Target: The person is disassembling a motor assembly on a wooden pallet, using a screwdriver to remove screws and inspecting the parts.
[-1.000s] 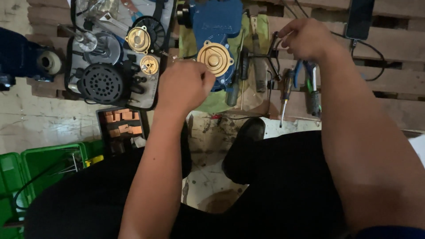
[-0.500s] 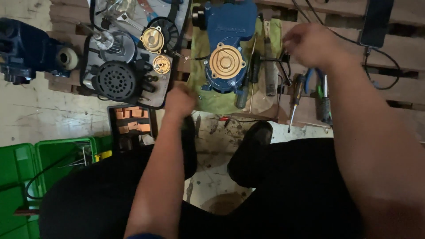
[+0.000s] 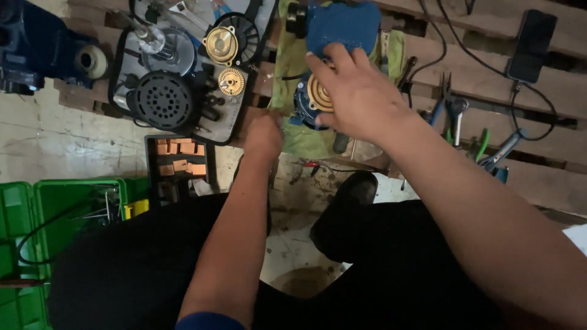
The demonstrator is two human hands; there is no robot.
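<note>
While the right hand (image 3: pixel 358 91) lies spread over the brass disc (image 3: pixel 318 98) of the blue pump (image 3: pixel 339 30) on the green cloth (image 3: pixel 287 67), seemingly to steady it, the left hand (image 3: pixel 264 135) is clenched just beside, its contents hidden.

A wooden pallet (image 3: pixel 489 73) of rough slats spans the top of the frame, resting on a stained concrete floor (image 3: pixel 67 153). On the slats at upper left lies a dark tray (image 3: pixel 241 119) of pump parts; at upper centre a green cloth (image 3: pixel 287 67) is spread under a blue pump body (image 3: pixel 342 24). Pliers (image 3: pixel 449 110) lie right of centre, and a black phone (image 3: pixel 532 46) at upper right. On the floor at lower left stand a green toolbox (image 3: pixel 55 201) and a small black case (image 3: pixel 180 165) of orange pieces.
</note>
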